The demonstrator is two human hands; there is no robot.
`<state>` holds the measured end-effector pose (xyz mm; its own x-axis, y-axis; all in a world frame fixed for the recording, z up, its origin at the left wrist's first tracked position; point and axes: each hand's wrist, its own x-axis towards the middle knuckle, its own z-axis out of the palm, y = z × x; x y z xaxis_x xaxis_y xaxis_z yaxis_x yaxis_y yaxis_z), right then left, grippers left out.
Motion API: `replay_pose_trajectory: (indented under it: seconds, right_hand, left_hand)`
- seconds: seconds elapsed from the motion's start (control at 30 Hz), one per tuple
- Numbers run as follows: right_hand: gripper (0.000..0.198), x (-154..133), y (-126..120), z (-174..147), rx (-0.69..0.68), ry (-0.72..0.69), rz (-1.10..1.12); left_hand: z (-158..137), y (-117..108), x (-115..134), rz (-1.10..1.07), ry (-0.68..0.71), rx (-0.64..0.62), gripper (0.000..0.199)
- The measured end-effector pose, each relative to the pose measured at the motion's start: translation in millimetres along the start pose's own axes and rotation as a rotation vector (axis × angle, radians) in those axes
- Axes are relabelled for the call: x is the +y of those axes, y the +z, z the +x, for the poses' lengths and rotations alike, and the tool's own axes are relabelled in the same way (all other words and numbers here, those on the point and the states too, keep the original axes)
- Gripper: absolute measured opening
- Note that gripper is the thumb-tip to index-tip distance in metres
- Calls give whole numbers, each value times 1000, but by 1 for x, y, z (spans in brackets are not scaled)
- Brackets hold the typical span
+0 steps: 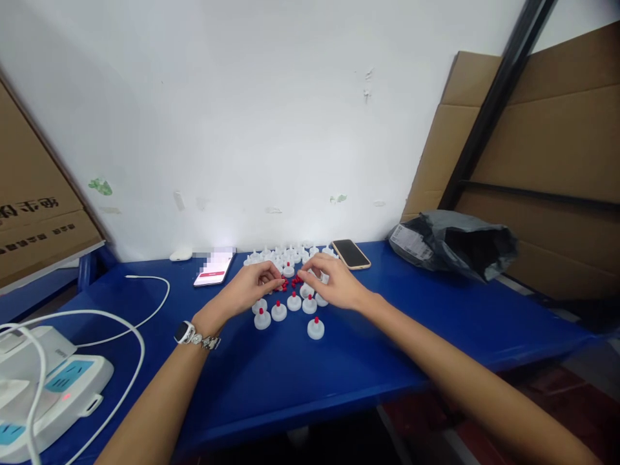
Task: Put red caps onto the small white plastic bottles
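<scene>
Small red caps [284, 285] lie in a loose pile on the blue table between my two hands. My left hand [256, 284] has its thumb and forefinger brought together at the pile's left side; what sits between the tips is too small to make out. From the right, my right hand [334, 281] pinches at the pile's edge, with a red cap [299, 278] at its fingertips. Several white nozzle lids with red tips stand upright nearer me, one white lid [316, 329] apart from the others. Behind the hands, many white lids [276, 254] without red tips are crowded together.
A lit phone [216, 267] lies left of the lids, a dark-screened phone [351, 254] at the right. A grey plastic mailer [453, 242] rests far right. White cables and a power strip [77, 394] occupy the left front. A wall closes off the back.
</scene>
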<state>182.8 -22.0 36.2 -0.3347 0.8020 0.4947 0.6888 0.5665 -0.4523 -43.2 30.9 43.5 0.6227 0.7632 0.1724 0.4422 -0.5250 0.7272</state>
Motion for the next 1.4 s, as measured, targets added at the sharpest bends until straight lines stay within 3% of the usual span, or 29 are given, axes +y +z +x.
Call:
replay_pose_trajectory:
  seconds: [0.1,0.23,0.37,0.53,0.73,0.83,1.0,1.1,1.27,1.4]
  right_hand:
    - [22,-9,-5,-24,-88,-67,9]
    - [11,-10,8,-39,-125,-83,47]
    - [14,-1,15,-27,-68,-38,91]
    - [13,21,-6,-16,99,70,-61]
    - [9,33,-14,-23,-99,51,-139]
    - [9,33,-10,-25,-95,50,-52]
    - [15,23,-8,-21,139,52,199]
    - [19,15,1,-6,112,140,462]
    - [32,3,29,26,109,190,709]
    - [27,-7,40,32,165,246,880]
  left_hand:
    - [1,6,7,50,38,49,32]
    - [4,15,16,105,68,68,36]
    - [5,22,18,77,92,54,35]
    - [3,24,16,16,104,48,30]
    - [4,30,18,-60,97,54,25]
    - [4,34,21,-98,99,98,26]
    - [6,38,23,-260,104,241,26]
    - [8,37,19,-394,83,314,27]
    - [11,31,9,-514,69,396,29]
    - [11,32,7,-574,52,407,28]
